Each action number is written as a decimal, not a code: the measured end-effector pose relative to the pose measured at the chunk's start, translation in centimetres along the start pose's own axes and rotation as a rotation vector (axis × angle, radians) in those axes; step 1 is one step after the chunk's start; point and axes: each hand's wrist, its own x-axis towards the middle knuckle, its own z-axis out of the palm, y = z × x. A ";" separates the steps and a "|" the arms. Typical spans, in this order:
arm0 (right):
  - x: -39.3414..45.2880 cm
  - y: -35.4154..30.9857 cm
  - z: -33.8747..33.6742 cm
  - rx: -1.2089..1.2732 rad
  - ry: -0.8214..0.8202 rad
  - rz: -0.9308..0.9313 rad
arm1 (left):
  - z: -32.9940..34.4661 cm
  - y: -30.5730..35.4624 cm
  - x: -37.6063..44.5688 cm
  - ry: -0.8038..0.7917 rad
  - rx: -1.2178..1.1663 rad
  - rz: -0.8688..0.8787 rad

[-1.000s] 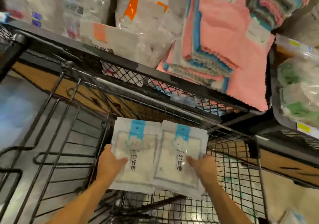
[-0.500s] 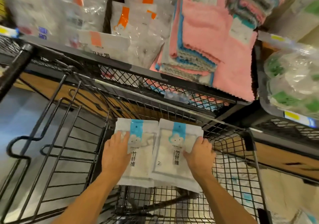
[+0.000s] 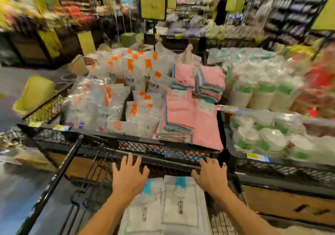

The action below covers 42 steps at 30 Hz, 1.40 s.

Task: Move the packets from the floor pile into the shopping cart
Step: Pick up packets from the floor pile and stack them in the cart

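two flat packets (image 3: 178,205) in the shopping cart (image 3: 59,176) looked light, floppy and slick, best pinched by their edges, while left hand (image 3: 129,177) and right hand (image 3: 211,177) hovered above with each grip spread, holding nothing.

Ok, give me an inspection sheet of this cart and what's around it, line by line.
Surface: black wire shopping cart, pulled up against a black mesh display bin.
Job's things: two flat white packets with blue labels lie side by side in the cart.
Clutter: nothing seen.
Hands: left hand and right hand with fingers spread, above the packets, holding nothing.
Cables: nothing seen.
Surroundings: orange-labelled clear bags, stacked pink cloths, green-banded wrapped rolls; blurred store shelves behind.
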 end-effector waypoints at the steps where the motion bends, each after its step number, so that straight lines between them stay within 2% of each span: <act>1: -0.5 -0.1 -1.5 0.014 0.019 0.003 | -1.6 0.3 -0.3 0.011 -0.010 0.008; 8: -4.9 0.6 -9.8 0.044 0.152 0.039 | -10.6 1.8 -2.4 0.159 -0.035 0.117; 15: -12.0 1.6 -12.4 0.138 0.206 0.198 | -14.0 2.5 -5.9 0.177 -0.051 0.301; 19: -17.4 2.0 -12.3 0.168 0.217 0.312 | -13.6 2.8 -7.8 0.174 -0.065 0.435; 26: -28.1 4.6 -11.1 0.209 0.211 0.541 | -11.8 6.9 -13.3 0.025 -0.075 0.621; 37: -45.0 14.5 -9.2 0.158 0.322 0.869 | -8.6 19.3 -24.5 -0.016 0.013 0.919; 42: -52.3 19.7 -6.5 0.227 0.271 1.010 | -5.4 25.0 -30.1 -0.083 0.103 1.000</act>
